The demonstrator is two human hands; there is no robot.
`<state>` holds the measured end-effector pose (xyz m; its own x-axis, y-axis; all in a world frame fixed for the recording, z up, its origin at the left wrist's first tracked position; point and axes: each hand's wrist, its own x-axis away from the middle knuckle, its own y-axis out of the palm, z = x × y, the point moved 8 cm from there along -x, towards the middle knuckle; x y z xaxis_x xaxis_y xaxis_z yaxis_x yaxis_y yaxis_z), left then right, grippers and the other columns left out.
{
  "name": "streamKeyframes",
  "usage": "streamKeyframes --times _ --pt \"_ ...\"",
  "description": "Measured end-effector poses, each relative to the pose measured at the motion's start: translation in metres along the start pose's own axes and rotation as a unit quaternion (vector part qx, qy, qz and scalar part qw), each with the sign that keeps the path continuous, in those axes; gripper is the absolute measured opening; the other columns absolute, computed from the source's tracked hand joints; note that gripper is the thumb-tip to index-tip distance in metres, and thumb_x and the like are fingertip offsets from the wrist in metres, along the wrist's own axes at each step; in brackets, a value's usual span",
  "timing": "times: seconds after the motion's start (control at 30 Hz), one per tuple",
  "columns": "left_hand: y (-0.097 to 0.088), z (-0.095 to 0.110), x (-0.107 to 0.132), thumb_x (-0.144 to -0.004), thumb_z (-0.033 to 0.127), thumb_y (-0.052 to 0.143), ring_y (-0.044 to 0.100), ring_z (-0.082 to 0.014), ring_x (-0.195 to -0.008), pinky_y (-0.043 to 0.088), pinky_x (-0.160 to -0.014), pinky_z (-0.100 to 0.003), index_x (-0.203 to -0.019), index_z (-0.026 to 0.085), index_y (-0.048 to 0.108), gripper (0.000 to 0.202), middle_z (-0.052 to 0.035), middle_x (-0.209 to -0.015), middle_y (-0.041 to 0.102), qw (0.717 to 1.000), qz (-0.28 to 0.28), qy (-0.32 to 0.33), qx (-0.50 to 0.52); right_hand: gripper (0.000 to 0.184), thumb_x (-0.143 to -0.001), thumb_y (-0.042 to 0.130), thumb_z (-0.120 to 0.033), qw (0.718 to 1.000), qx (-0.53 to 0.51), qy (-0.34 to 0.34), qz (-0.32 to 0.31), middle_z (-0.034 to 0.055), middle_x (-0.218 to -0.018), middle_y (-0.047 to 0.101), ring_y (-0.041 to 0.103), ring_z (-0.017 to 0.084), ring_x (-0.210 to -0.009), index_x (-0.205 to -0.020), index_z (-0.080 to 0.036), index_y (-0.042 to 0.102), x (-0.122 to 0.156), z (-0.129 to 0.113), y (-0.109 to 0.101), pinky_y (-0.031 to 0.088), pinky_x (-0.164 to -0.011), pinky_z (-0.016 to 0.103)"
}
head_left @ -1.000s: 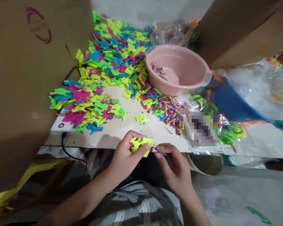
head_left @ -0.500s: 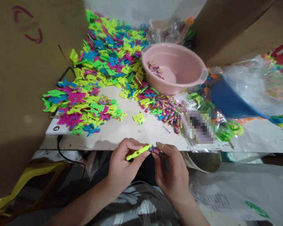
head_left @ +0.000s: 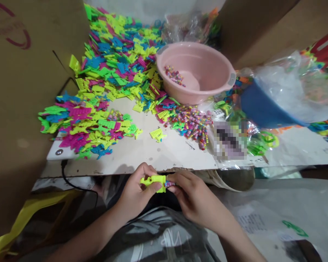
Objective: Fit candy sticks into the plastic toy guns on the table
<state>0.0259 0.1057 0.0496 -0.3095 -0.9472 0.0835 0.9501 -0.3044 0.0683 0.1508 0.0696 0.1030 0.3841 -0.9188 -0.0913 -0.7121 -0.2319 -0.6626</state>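
Just in front of the table edge, my left hand [head_left: 138,194] is closed on a yellow plastic toy piece [head_left: 159,181], with the thumb across it. My right hand [head_left: 190,191] pinches a small patterned, multicoloured stick [head_left: 169,184] against the right end of the yellow piece; the fingers cover much of it. Similar small sticks [head_left: 192,123] lie heaped on the table beyond. A lone yellow piece [head_left: 157,134] rests on the tabletop, and a pile of bright plastic pieces [head_left: 90,127] spreads to the left.
A pink basin [head_left: 196,92] with some small sticks inside stands behind the heap. Blue basin [head_left: 268,107] and clear bags are at the right. Cardboard boxes [head_left: 35,91] flank the table [head_left: 131,156]. A black cable [head_left: 71,180] hangs over the front edge.
The yellow piece has turned so its broad side shows, and the small stick now meets its right end. My right hand has tipped over towards the left. The view has shifted slightly.
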Motion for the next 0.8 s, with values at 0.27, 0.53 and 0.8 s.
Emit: streamKeyframes --times 0.27,0.53,0.8 --pt "-0.109 0.068 -0.036 -0.089 0.033 0.060 0.065 -0.0238 -0.105 0.049 -0.095 -0.035 -0.105 0.026 0.066 0.019 0.0016 -0.108 0.072 0.882 0.230 0.131 -0.389 0.027 -0.097 0.049 -0.024 0.927 0.292 0.145 0.184 0.0154 -0.114 0.065 0.058 0.030 -0.105 -0.119 -0.016 0.063 -0.021 0.114 -0.045 0.045 -0.090 0.044" --pt "-0.187 0.101 -0.091 -0.098 0.035 0.040 0.050 -0.0333 -0.131 0.025 -0.116 -0.056 -0.117 0.013 0.064 0.038 -0.0082 -0.139 0.059 0.764 0.243 0.130 -0.583 0.032 -0.099 0.041 -0.022 0.872 0.397 0.233 0.170 0.0148 -0.109 0.068 0.059 0.029 -0.098 -0.124 -0.017 0.061 -0.033 0.149 -0.061 0.035 -0.077 0.036" --pt "-0.121 0.071 -0.105 -0.093 0.031 0.047 0.039 -0.0375 -0.138 0.019 -0.117 -0.060 -0.120 0.013 0.063 0.036 -0.0160 -0.138 0.057 0.819 0.160 0.154 -0.529 0.023 -0.099 0.049 -0.031 0.873 0.404 0.239 0.137 0.0138 -0.094 0.069 0.065 0.029 -0.087 -0.102 -0.017 0.066 -0.049 0.147 -0.057 0.035 -0.072 0.034"
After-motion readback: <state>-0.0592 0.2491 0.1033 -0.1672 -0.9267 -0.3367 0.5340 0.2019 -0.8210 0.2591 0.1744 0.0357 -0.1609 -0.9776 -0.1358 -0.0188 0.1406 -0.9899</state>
